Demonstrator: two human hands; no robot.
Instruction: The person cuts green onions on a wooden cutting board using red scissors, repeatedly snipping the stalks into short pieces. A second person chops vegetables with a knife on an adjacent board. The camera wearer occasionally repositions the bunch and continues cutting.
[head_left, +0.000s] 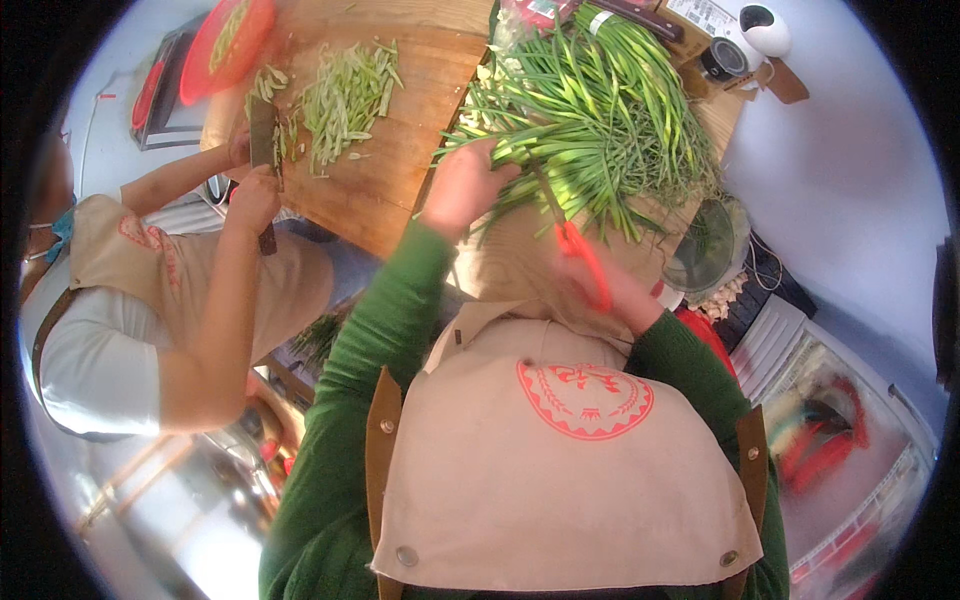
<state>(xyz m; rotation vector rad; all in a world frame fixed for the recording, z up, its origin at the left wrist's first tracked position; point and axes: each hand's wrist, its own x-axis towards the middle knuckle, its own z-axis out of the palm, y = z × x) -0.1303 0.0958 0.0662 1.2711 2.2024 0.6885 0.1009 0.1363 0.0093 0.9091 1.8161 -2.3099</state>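
A large heap of long green stalks, garlic scapes or similar, lies on the wooden table before me. My left hand is at the heap's left edge, its fingers by some stalk ends; whether it grips any is unclear. In my right hand, blurred, are scissors with red handles. Their dark blades point up and left over the lower stalks, to the right of my left hand. I cannot tell whether the blades are apart.
At the left a co-worker holds a cleaver over a cutting board with sliced green vegetable. A red basket stands beyond. Right of the heap are a clear bowl, a knife handle and a white camera-like device.
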